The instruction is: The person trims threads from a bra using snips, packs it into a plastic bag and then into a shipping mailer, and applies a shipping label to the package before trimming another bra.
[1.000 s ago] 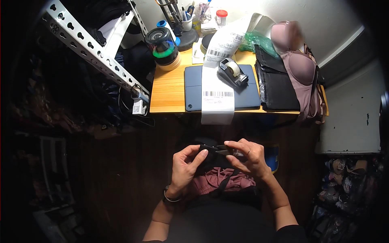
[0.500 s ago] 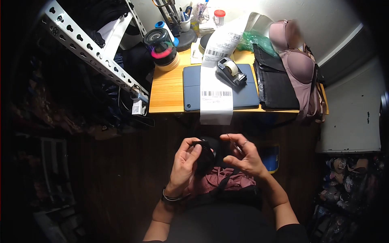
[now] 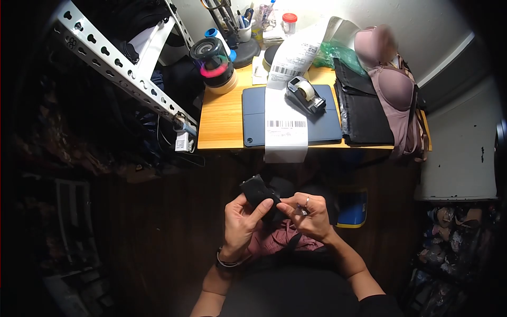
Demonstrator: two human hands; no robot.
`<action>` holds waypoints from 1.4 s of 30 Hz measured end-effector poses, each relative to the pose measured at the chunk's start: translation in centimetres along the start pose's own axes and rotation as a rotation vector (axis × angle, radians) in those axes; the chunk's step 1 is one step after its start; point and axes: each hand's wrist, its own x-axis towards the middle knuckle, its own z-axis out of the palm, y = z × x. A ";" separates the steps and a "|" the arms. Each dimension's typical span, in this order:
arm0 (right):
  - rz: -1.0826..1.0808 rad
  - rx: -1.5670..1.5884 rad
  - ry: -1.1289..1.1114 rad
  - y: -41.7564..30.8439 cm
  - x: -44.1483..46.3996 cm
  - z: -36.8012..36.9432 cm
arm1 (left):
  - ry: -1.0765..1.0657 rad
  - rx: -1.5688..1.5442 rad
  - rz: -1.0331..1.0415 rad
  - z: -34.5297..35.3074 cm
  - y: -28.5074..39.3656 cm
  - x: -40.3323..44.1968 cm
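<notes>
My left hand (image 3: 244,219) grips a black fabric band (image 3: 257,189) between thumb and fingers, above my lap. Small shiny spots line the band's far end, which looks like the hook end of a bra. More dark cloth hangs below, hard to tell apart from the dark background. Fingertips of my right hand (image 3: 310,216) pinch the band's right side, close to my left thumb. A small shiny object (image 3: 302,210) shows within the right fingers; its kind is unclear. Dusty pink gathered cloth (image 3: 272,240) lies on my lap under both hands.
Ahead stands a wooden table (image 3: 219,124) with a dark tablet case (image 3: 254,119), a printed label strip (image 3: 285,142), a tape dispenser (image 3: 306,96), black plastic mailers (image 3: 364,113) and a mauve bra (image 3: 395,90). A white metal shelf post (image 3: 113,66) rises at left. A blue-and-yellow object (image 3: 352,208) sits below right.
My right hand has moved left and closed its fingers onto the black band. The band now extends up and forward from my left hand, showing more of its end.
</notes>
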 end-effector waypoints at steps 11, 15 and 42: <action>-0.102 -0.166 0.123 -0.8 0.7 -2.8 | -0.024 0.140 -0.014 -0.1 -0.1 -0.1; -0.007 -0.200 0.193 -0.1 0.2 -3.7 | -0.118 0.331 0.020 0.0 0.7 -0.3; -0.049 0.178 -0.306 -1.8 3.4 -7.6 | -0.455 1.183 1.111 -0.7 1.1 -1.8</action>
